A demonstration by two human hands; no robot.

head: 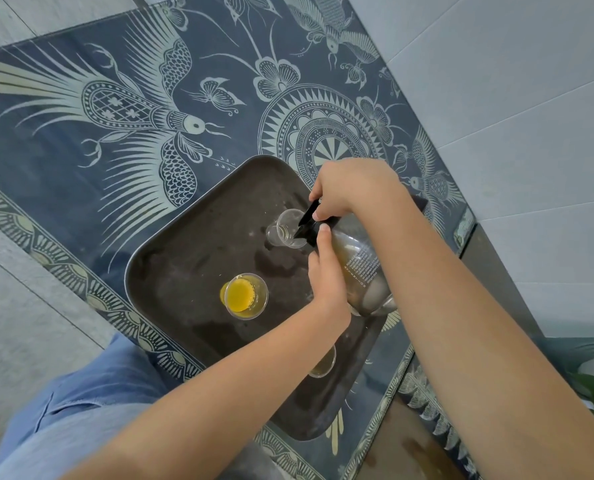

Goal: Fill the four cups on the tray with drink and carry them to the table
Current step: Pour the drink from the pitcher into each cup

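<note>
Orange drink fills the clear plastic cup near the front (245, 296) of the dark metal tray with round corners (171, 258). The right hand (351, 187) grips the black handle of the clear glass jug (357, 268), and the left hand (325, 271) is pressed against its side. The black spout sits over the empty clear cup at the back (286, 228). To do this well, I think tip slowly, keep the spout over the middle, and stop below the rim. A 3rd cup (323, 363) peeks out under the left arm. I can't find cup 4; the arms may hide it.
</note>
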